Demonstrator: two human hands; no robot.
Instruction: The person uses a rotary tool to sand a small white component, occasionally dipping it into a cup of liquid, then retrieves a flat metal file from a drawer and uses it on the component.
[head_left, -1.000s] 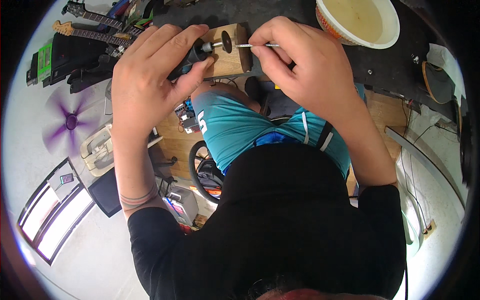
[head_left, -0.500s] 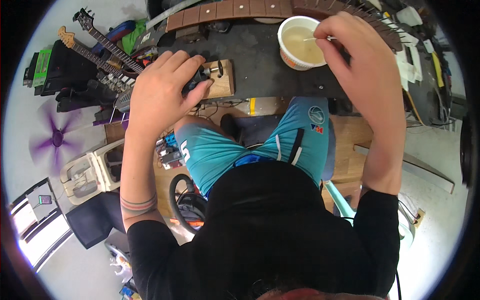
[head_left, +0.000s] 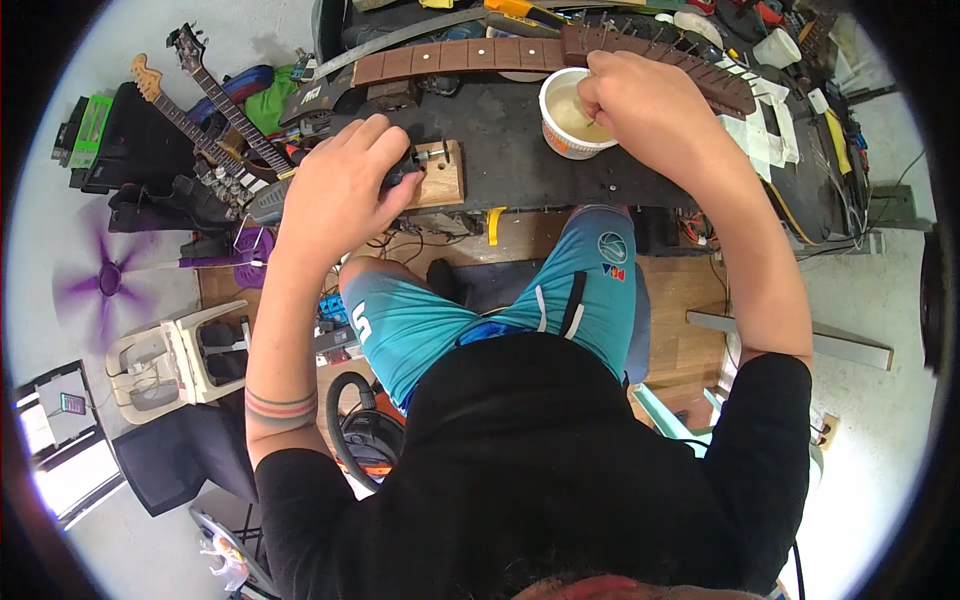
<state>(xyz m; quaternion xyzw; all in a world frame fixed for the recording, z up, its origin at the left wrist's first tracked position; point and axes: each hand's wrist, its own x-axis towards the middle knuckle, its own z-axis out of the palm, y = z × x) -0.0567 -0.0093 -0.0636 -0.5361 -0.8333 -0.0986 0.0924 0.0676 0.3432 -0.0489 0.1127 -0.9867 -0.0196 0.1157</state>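
Observation:
My left hand [head_left: 348,190] is wrapped round a dark rotary tool [head_left: 402,170] with a small disc at its tip. The disc lies over a light wooden block [head_left: 440,185] at the bench's front edge. My right hand [head_left: 640,105] pinches over a white tub [head_left: 560,140] of cloudy, pale yellowish liquid, its fingers covering the tub's right side. Of the thin wire in this pinch only a small bit shows at the fingertips. Behind the tub lies a brown guitar fretboard [head_left: 455,57], its right part stuck with several thin upright pieces.
The dark bench [head_left: 500,165] also carries a yellow-handled cutter [head_left: 525,12], white paper [head_left: 765,130] and a white cup [head_left: 777,48]. Two guitars [head_left: 215,120] lean at the left. A purple fan [head_left: 108,280] stands below them, with a vacuum cleaner [head_left: 370,430] by my legs.
The whole view has shifted slightly. My right hand has moved left over the tub, and the wire that showed plainly is now mostly hidden. My left hand stays on the rotary tool.

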